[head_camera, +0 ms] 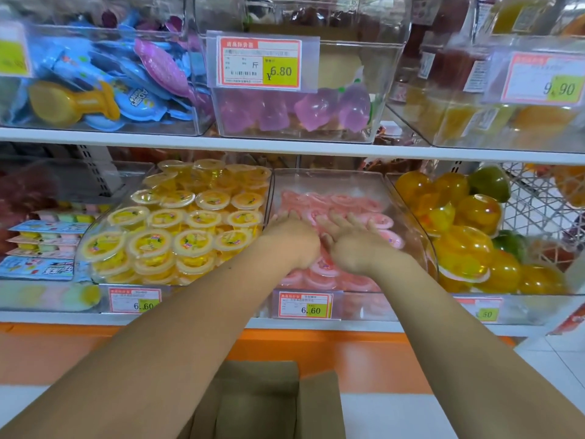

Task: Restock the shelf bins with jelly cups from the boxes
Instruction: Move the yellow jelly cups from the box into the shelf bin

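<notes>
Head camera, my only feed: two bare forearms reach up and forward into the clear bin in the middle of the lower shelf; the pink jelly cups lie inside it in a loose layer, most with their lids up. The left hand lies palm down on the cups at the bin's left side, its fingers stretched forward and close together, gripping nothing that I can make out. The right hand sits just beside it, its fingers straight and fanned apart, flat on the pink lids, holding nothing either; both hands are slightly blurred. A price tag reading 6.60 is clipped to the bin's front. Yellow jelly cups fill the bin just to the left in tidy rows; orange and green jellies are heaped in the bin to the right. On the shelf above, purple jellies sit in another clear bin. A cardboard box stands open at the bottom of the frame, under the forearms; I cannot tell what it holds.
</notes>
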Demonstrator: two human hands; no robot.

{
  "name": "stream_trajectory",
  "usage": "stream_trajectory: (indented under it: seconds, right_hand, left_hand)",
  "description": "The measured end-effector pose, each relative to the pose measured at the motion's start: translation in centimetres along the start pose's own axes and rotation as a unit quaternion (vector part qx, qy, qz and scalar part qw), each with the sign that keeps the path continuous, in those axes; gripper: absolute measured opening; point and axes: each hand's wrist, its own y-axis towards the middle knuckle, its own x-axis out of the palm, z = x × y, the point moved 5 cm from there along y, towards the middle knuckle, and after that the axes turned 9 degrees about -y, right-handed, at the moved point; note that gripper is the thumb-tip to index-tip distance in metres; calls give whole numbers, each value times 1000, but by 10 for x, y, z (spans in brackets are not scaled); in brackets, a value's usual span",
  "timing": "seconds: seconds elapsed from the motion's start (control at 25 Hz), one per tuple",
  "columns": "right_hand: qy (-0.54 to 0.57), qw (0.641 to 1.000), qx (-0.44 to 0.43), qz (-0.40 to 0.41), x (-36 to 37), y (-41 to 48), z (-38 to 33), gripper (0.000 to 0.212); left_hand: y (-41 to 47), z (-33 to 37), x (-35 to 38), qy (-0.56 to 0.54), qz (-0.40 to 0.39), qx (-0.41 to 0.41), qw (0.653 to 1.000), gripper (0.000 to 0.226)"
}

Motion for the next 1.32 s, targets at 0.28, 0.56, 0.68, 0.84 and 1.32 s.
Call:
stream_trajectory:
  seconds: [0.28, 0.56, 0.68, 0.84, 1.32]
  right_hand:
    - [-3, 999, 19, 37, -21, 25, 23, 50]
    - [-7, 999, 43, 0, -5, 48, 43, 54]
    - [-7, 999, 47, -5, 1, 46, 46, 56]
    - [-16, 998, 53, -17, 4, 46, 45, 57]
    - [44, 996, 73, -15, 3, 32, 56, 56]
  left_hand:
    - [19, -7, -24, -86, 76, -13, 993, 64]
    - [64, -3, -16, -105, 35, 25, 994, 55]
    - [70, -11, -2, -122, 24, 15, 992, 59]
    - [69, -17, 4, -150, 20, 0, 988, 63]
    - [65, -11, 1, -173, 45, -4, 984, 60]
